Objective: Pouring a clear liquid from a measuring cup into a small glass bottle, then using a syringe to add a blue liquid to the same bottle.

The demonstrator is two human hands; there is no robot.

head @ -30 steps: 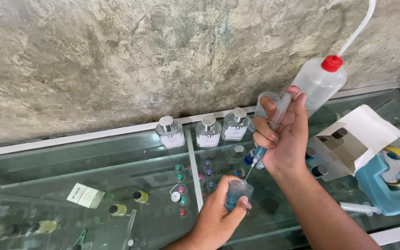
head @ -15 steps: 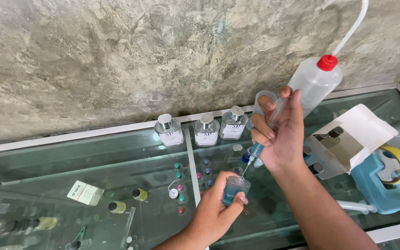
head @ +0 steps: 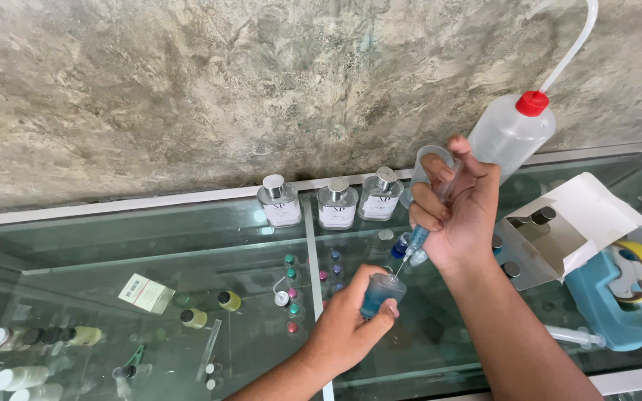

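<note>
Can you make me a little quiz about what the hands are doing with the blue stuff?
1. True or false: the right hand holds a syringe with its needle tip at the mouth of the small bottle.
2. Which hand holds the small bottle of blue liquid: A) left hand, B) right hand, C) neither?
3. How many clear bottles with silver caps stand in a row by the wall?

Key: 1 true; 2 A; 3 three.
</note>
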